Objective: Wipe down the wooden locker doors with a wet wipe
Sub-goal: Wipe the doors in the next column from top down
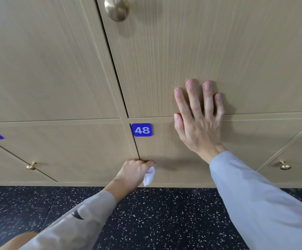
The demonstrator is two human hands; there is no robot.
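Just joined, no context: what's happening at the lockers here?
A person is wiping wooden locker doors. The left hand grips a white wet wipe against the left edge of the door numbered 48, low down near the speckled floor. The right hand lies flat, fingers spread, across the seam between that door and the door above.
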